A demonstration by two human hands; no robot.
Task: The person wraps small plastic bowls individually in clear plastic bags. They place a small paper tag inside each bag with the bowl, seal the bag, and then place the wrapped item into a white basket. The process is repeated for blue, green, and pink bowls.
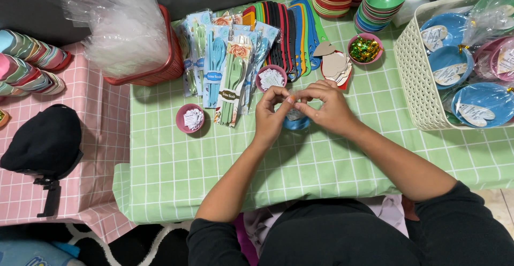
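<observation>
My left hand (271, 115) and my right hand (327, 105) meet above the green checked tablecloth (176, 164), fingertips pinched together on something small that I cannot make out. Just beneath them lies a small blue bowl (296, 121), mostly hidden by my fingers. A pink bowl of white paper slips (271, 78) sits right behind my left hand. Packaged spoon-and-fork sets (225, 68) lie to the left of it. A red plate of heart-shaped tags (335, 66) sits behind my right hand.
A white basket (412, 68) of wrapped blue bowls stands at right. Coloured combs (289, 27), stacked bowls (381, 3), a pink bowl of gold and green foil bits (365, 49), another slip bowl (191, 118), a red basket of clear bags (160, 57) and a black cap (45, 140) surround me.
</observation>
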